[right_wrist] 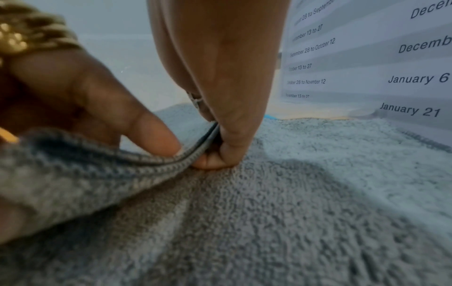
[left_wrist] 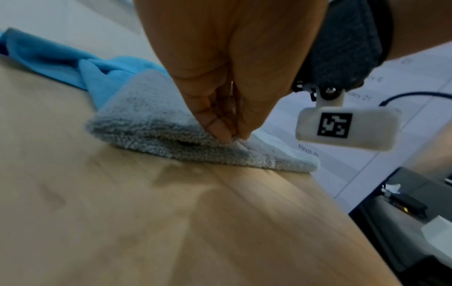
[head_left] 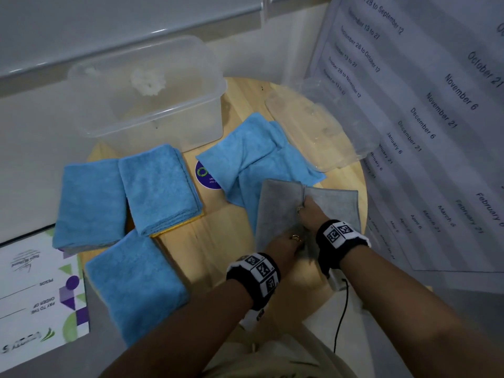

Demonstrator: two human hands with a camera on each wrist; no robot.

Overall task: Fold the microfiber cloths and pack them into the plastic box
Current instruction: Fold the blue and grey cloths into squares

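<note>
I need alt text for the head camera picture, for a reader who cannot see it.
Two hands fold a grey cloth on a round wooden table: the right hand pinches its far edge, the left hand holds its near edge. Three folded blue cloths lie to the left, an unfolded blue cloth and a clear plastic box behind.

Round wooden table (head_left: 218, 236) across the frame's centre. Purple round sticker (head_left: 205, 175) on its top, near the middle. Large printed schedule sheet (head_left: 436, 110) with month dates filling the right side. Oversized printed cheque (head_left: 35, 290) with purple and green shapes at lower left. Black cable (head_left: 342, 317) hanging at lower centre. Grey ledge (head_left: 109, 34) along the upper left.
</note>
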